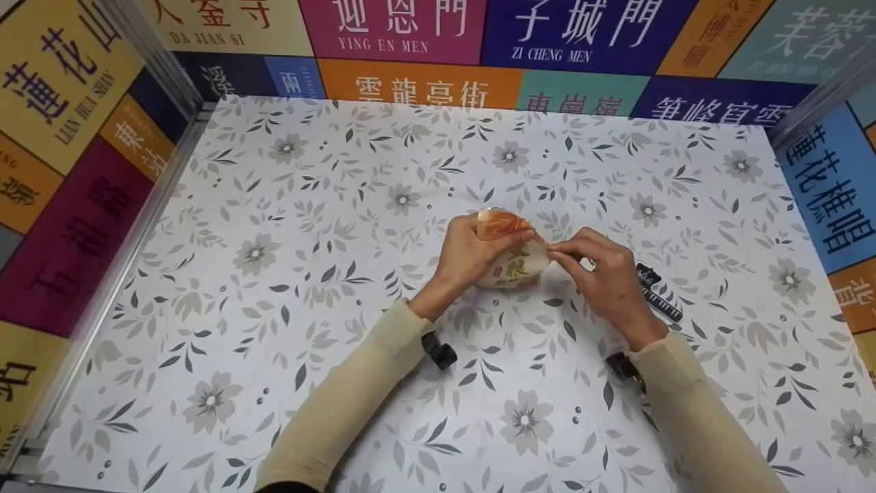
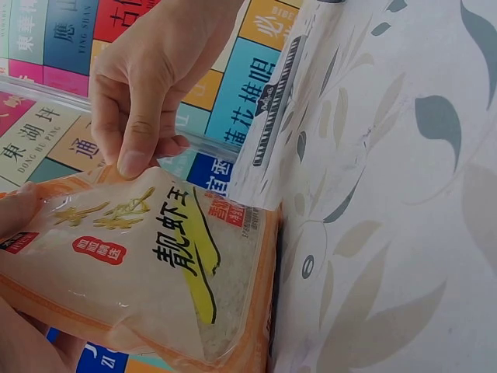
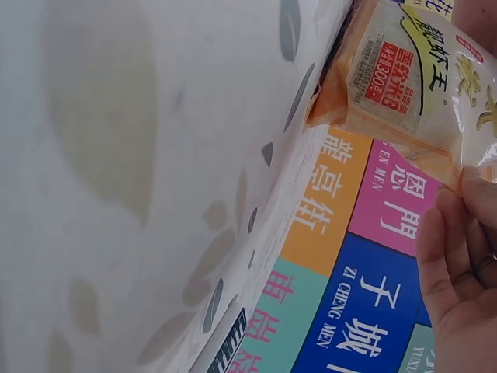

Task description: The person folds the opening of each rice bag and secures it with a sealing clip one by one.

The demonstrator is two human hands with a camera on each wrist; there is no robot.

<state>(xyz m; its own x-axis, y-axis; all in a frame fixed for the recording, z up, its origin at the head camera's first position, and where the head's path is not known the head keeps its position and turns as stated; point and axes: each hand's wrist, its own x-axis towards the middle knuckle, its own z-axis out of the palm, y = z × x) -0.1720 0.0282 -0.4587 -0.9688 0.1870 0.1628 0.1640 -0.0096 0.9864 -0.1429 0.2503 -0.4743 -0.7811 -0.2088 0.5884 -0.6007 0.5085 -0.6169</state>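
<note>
A small plastic rice bag (image 1: 513, 272) with orange edges stands upright on the table. My left hand (image 1: 465, 253) grips it at its upper left, thumb across the front. At the bag's upper right edge, the thumb and fingertips of my right hand (image 1: 606, 270) pinch the plastic. The left wrist view shows the bag's printed front (image 2: 128, 260) with a window onto pale grains, and the right hand (image 2: 144, 93) pinching the top edge. Seen from the right wrist, the right fingers (image 3: 458, 249) hold that same edge. No opening in the bag can be made out.
A flat black strip-shaped object with white keyboard-like marks (image 1: 662, 302) lies beside the right wrist. The table (image 1: 342, 205) has a grey floral cover. Panels with colourful lettering (image 1: 410, 31) enclose its back and sides.
</note>
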